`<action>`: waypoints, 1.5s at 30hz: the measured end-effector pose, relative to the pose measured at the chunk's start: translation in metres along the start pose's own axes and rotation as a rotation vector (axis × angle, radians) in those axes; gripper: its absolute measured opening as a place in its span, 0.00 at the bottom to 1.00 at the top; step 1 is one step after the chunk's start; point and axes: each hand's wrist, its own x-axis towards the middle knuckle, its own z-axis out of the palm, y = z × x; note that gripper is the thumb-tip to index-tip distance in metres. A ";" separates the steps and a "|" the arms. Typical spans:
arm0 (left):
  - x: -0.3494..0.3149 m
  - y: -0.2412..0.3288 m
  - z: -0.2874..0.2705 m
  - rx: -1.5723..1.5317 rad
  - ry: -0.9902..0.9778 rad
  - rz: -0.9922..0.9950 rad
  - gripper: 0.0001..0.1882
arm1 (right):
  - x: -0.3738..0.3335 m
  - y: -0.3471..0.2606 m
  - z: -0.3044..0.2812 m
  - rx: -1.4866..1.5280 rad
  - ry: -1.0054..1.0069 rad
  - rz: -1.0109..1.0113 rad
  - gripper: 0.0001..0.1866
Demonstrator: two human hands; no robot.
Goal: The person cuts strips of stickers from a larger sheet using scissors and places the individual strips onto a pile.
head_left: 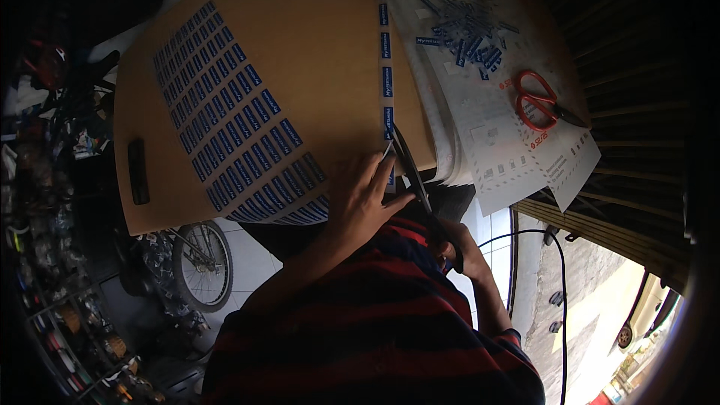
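A narrow strip of blue labels (386,81) runs lengthwise over the brown board (315,52). My left hand (364,199) grips its near end, with fingertips close to the cut line and the thumb stretched to the right. In my right hand (455,244) is a pair of long dark scissors (417,182). Their blades reach up to the strip, just right of my left fingertips. Whether the blades are closed on the strip is hard to make out. Left of the strip, a sheet of several rows of blue labels (232,120) lies on the board.
On the white paper sheets (495,165) at the right lie a pile of cut blue labels (469,34) and red-handled scissors (535,101). The board has a dark handle slot (138,171). A bicycle wheel (202,266) stands below left; a black cable (561,285) hangs at the right.
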 end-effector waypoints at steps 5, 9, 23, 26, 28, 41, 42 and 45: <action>0.002 -0.008 0.005 -0.001 0.008 0.092 0.21 | -0.010 -0.002 -0.004 0.017 0.006 0.033 0.46; 0.003 -0.013 -0.008 -0.153 0.216 0.021 0.12 | -0.021 0.006 -0.008 -0.050 -0.004 -0.004 0.47; -0.017 -0.074 -0.046 0.045 0.099 0.611 0.07 | -0.003 -0.016 -0.009 -0.055 -0.167 -0.013 0.42; -0.019 -0.077 -0.045 0.032 0.089 0.639 0.05 | 0.004 -0.023 -0.008 -0.050 -0.157 0.078 0.41; -0.017 -0.077 -0.047 0.034 0.078 0.654 0.05 | 0.004 -0.021 -0.012 -0.070 -0.166 0.146 0.42; -0.028 -0.091 -0.057 0.136 0.002 0.765 0.03 | 0.023 -0.031 -0.030 -0.476 -0.248 -0.134 0.34; -0.028 -0.092 -0.059 0.143 -0.008 0.777 0.03 | 0.024 -0.033 -0.032 -0.525 -0.257 -0.141 0.34; -0.028 -0.095 -0.060 0.162 0.011 0.806 0.03 | 0.027 -0.036 -0.037 -0.633 -0.281 -0.155 0.31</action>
